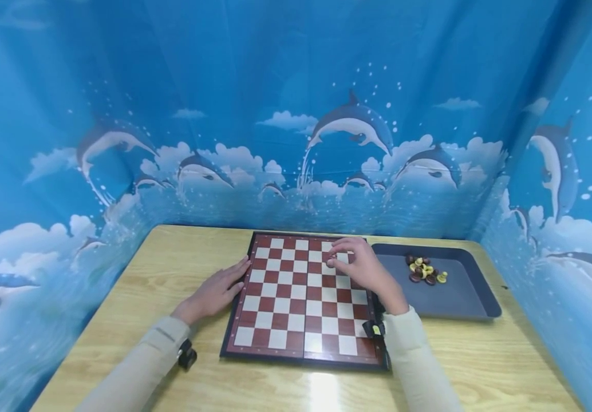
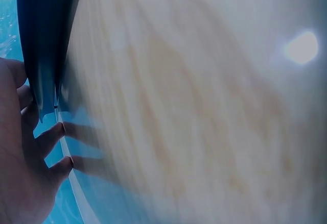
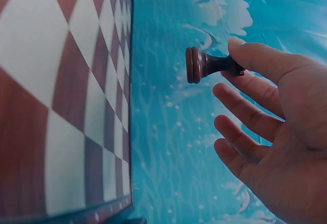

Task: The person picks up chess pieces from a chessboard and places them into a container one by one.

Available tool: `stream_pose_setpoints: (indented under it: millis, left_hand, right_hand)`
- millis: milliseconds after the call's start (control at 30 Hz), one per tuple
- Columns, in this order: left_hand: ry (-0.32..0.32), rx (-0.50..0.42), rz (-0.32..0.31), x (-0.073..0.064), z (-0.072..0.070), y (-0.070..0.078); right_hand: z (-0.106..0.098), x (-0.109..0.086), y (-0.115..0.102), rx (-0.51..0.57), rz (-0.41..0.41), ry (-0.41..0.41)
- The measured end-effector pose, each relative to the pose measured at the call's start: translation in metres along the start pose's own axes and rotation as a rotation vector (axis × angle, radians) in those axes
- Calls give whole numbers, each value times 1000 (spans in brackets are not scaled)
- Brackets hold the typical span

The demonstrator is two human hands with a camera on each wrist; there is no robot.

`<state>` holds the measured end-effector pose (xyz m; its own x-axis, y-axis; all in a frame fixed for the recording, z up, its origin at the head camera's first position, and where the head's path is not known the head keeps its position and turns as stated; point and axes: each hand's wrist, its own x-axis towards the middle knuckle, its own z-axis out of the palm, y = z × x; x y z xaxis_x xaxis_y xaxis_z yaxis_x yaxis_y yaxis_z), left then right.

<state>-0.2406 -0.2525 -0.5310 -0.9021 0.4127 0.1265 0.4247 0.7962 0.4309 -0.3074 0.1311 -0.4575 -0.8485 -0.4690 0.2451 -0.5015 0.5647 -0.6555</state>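
Observation:
A brown and white chessboard (image 1: pixel 284 306) lies unfolded on the table, its fold running down the middle. My right hand (image 1: pixel 360 268) is over the far right part of the board. Between thumb and forefinger it pinches a dark brown chess piece (image 3: pixel 195 65) by the top, base toward the board; a gap shows between base and board in the right wrist view. The other fingers are loosely spread. My left hand (image 1: pixel 216 290) rests at the board's left edge with fingers extended, fingertips touching the dark rim. In the left wrist view that hand (image 2: pixel 25 152) shows only partly.
Right of the board stands a dark grey tray (image 1: pixel 463 300) holding several brown and cream chess pieces (image 1: pixel 423 271) in a loose heap. The wooden table (image 1: pixel 182 252) is backed by a blue dolphin-print curtain (image 1: pixel 255 189) behind and at both sides.

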Motion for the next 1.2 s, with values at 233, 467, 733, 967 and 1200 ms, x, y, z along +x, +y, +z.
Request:
stream_pose_setpoints:
  millis: [233,467,733,967,1200]
  left_hand:
    - [-30,4,-32,0,-2,3]
    - [-38,4,-43,0,-3,4]
    - [-40,39,-41,0,-2,2]
    - [-55,46,-51,1,-1,1]
    - [-30,56,-27,0,-3,3]
  right_hand:
    - [-21,-9,0,-19,44,19]
    - [-42,-18,7,-59,78,63]
    - [-60,-25,16,-46,80,107]
    - [-80,-36,29,-38,106,158]
    - [-99,-50,42,-49,208,183]
